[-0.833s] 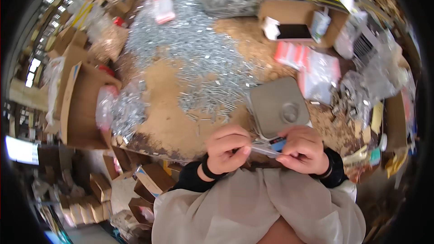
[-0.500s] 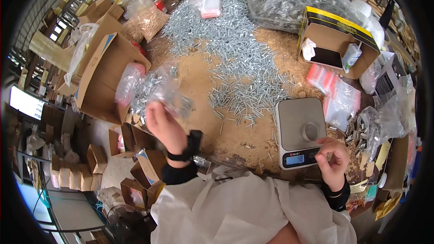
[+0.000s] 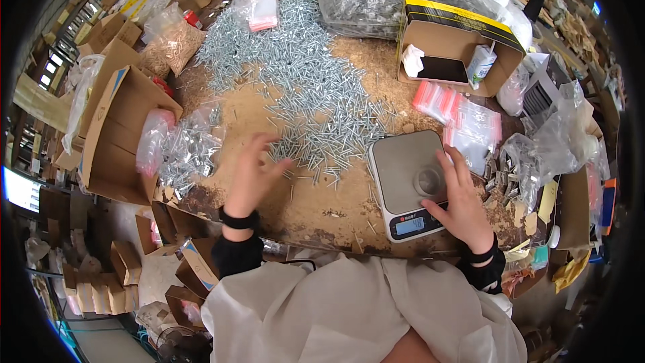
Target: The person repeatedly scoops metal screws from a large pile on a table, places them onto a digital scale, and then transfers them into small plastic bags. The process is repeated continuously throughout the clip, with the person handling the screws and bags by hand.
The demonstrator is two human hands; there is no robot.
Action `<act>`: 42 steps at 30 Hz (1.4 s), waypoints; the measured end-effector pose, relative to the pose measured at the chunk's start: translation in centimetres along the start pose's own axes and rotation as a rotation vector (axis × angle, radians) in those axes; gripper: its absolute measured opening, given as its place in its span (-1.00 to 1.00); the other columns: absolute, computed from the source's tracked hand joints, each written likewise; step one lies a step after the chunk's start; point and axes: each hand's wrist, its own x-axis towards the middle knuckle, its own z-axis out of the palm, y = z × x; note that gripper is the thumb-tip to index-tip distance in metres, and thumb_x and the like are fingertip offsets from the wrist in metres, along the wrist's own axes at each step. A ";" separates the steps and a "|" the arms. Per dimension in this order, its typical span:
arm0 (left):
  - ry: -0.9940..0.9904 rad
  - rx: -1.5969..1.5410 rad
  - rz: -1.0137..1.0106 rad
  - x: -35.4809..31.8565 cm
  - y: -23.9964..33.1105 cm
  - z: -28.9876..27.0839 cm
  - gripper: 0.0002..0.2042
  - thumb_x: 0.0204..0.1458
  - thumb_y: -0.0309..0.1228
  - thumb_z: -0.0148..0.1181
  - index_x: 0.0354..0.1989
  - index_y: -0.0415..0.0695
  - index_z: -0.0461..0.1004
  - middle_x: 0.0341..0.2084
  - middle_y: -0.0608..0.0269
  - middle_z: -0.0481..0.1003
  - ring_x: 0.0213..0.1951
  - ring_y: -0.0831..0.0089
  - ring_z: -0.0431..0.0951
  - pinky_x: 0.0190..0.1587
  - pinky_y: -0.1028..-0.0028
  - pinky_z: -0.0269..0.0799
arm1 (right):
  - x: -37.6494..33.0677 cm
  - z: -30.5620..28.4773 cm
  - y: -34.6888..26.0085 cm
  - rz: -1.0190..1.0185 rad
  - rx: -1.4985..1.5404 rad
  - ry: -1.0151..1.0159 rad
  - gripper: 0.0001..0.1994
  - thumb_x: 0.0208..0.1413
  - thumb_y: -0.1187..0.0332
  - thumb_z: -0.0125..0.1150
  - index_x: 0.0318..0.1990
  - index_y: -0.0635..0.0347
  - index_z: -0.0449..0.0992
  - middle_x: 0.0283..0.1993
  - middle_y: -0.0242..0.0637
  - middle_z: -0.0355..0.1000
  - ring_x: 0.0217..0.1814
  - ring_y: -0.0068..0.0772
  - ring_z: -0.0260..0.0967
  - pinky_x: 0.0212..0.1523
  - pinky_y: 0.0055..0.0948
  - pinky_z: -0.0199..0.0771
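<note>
My left hand (image 3: pixel 254 173) hovers open, fingers spread and holding nothing, at the near edge of a huge spill of silver screws (image 3: pixel 306 87) across the tabletop (image 3: pixel 322 202). My right hand (image 3: pixel 459 203) is also open and empty; its fingers rest on the right side of a small digital scale (image 3: pixel 411 180), beside a round clear cup (image 3: pixel 428 180) sitting on the weighing plate. I judge this to be the gathering step: screws are about to be picked up for weighing. The next move likely calls for pinching up a small bunch from the pile's edge and carrying it right to the cup.

By count: one scale, one cup, two hands. The screws are far too many to count. A stack of pink-topped clear bags (image 3: pixel 458 111) lies behind the scale, one filled bag of screws (image 3: pixel 187 149) sits to my left, and one open cardboard box (image 3: pixel 457 44) stands at the far right.
</note>
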 end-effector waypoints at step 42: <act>-0.324 -0.696 0.085 7.3 4.3 6.8 -0.86 0.07 -0.56 0.33 -0.26 -0.16 0.48 -0.35 0.45 0.53 -0.33 0.74 0.46 -0.38 0.62 0.31 | 7.5 3.9 -5.1 -0.200 0.100 -0.026 -0.32 -0.13 0.32 0.46 0.22 0.18 0.35 -0.09 -0.06 0.50 0.05 0.07 0.42 0.12 -0.08 0.37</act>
